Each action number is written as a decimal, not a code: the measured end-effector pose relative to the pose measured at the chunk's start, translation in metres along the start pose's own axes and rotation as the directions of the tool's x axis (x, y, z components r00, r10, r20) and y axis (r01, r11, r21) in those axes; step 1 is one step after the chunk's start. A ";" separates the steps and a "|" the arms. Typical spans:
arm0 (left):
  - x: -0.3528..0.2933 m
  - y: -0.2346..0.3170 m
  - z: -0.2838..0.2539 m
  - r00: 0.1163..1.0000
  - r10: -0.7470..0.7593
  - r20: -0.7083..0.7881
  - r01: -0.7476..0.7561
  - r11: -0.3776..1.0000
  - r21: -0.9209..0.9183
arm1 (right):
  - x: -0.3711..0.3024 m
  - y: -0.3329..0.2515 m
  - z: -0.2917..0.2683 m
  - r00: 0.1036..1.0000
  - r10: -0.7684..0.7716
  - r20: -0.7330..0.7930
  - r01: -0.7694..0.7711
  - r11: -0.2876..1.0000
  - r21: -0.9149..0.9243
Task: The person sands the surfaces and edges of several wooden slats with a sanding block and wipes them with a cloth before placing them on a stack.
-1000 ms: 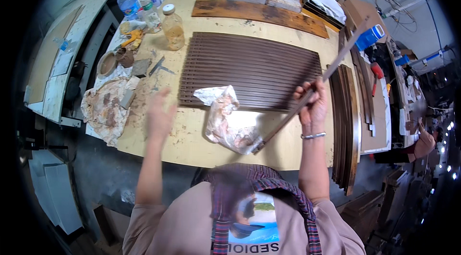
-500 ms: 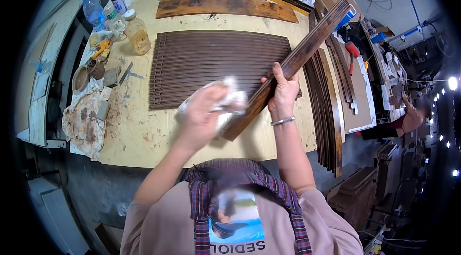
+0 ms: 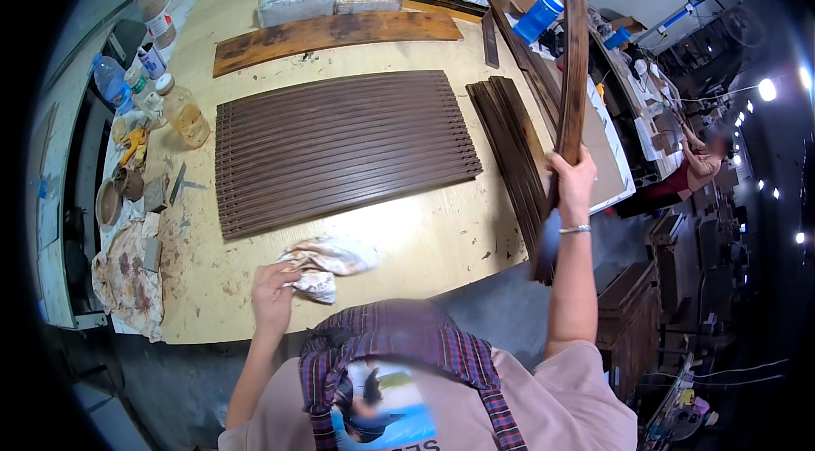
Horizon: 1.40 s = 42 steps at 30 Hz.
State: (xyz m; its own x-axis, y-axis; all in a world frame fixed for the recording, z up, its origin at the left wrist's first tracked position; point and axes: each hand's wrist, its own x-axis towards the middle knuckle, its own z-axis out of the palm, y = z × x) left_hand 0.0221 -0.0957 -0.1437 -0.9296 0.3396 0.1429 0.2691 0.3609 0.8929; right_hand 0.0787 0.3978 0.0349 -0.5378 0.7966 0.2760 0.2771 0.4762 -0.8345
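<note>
My left hand (image 3: 273, 288) pinches a crumpled white rag (image 3: 327, 260) with brownish stains, just above the table's front edge. My right hand (image 3: 574, 181) is wrapped round a long dark brown wooden strip (image 3: 574, 69), out at the right side. The strip stands nearly lengthwise, its far part reaching towards the back, its near end blurred beside my wrist. Between my hands, farther in, rows of dark brown slats (image 3: 344, 145) lie side by side on the pale table (image 3: 416, 234). A stack of similar dark strips (image 3: 514, 145) lies left of my right hand.
Bottles and a jar (image 3: 182, 114) stand at the table's left, near a stained cloth (image 3: 129, 277). An orange-brown board (image 3: 335, 36) and two wrapped blocks (image 3: 297, 2) lie at the back. A blue jug (image 3: 538, 16) stands back right; another person (image 3: 700, 166) is farther right.
My right hand has carried the strip rightward, away from over the slats, and turned it more upright in view. My left hand and rag have come off the strip towards the lower left.
</note>
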 end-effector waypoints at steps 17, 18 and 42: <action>0.016 0.012 0.011 0.995 -0.093 -0.023 0.091 0.995 -0.049 | -0.025 0.092 -0.004 0.952 -0.295 0.083 0.303 0.866 -0.397; 0.014 0.009 0.011 0.994 -0.101 -0.035 0.098 0.993 -0.061 | -0.039 0.078 0.020 0.948 -0.290 0.134 0.318 0.886 -0.337; 0.045 0.092 0.044 0.871 0.436 0.229 -0.492 0.767 0.411 | -0.164 -0.003 0.171 0.313 -0.023 0.949 0.465 0.875 -0.133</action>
State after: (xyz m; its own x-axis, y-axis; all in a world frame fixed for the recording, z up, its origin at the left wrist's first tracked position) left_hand 0.0160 -0.0086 -0.0744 -0.6344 0.6517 0.4158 0.7675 0.4671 0.4390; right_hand 0.0299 0.2015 -0.0893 -0.9306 -0.1147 -0.3475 0.0981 0.8366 -0.5389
